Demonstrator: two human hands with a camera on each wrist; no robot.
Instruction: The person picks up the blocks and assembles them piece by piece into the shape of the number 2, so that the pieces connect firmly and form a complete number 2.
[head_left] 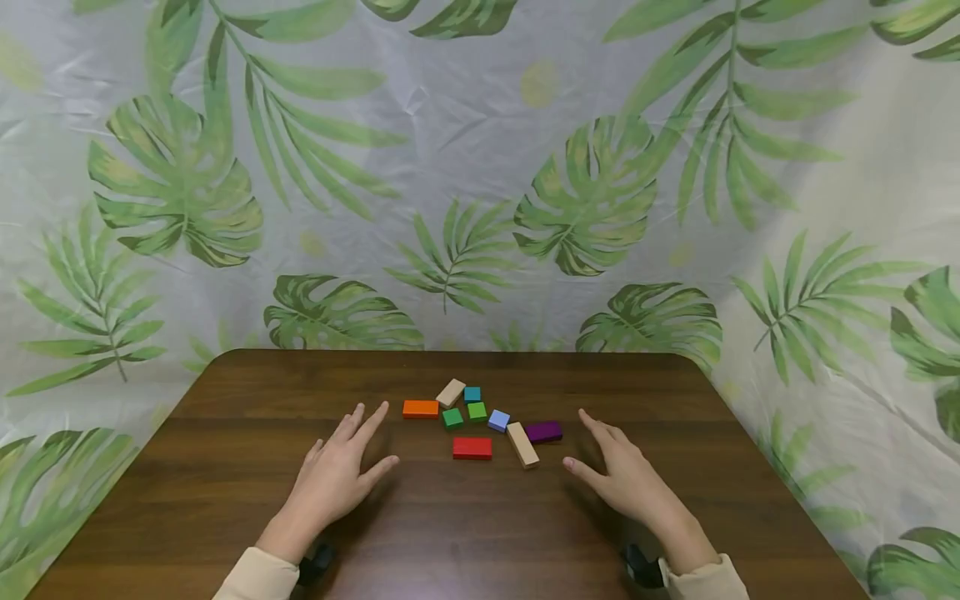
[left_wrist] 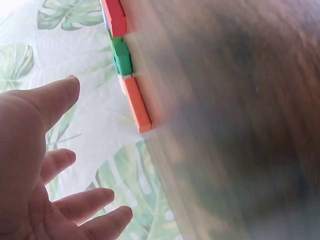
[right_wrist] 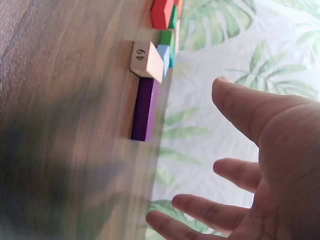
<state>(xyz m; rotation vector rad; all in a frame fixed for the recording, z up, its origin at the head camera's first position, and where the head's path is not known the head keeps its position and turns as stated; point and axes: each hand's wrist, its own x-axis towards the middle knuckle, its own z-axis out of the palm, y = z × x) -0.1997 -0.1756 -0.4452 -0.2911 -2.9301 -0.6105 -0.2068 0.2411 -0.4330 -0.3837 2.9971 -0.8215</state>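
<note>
The left hand [head_left: 333, 479] and right hand [head_left: 630, 475] are empty and loose, with the blocks [head_left: 477, 412] on the surface [head_left: 450, 533] between them. The purple block [head_left: 546, 432] lies right beside the right tan block [head_left: 522, 445], so bumping one could shove the other.

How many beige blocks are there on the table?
2: one beige block between the orange block and teal block, another beige block between the red block and purple block.

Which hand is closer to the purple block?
Right. The right hand is just right of the purple block, not touching; the left hand is well left, beyond the red block.
</note>
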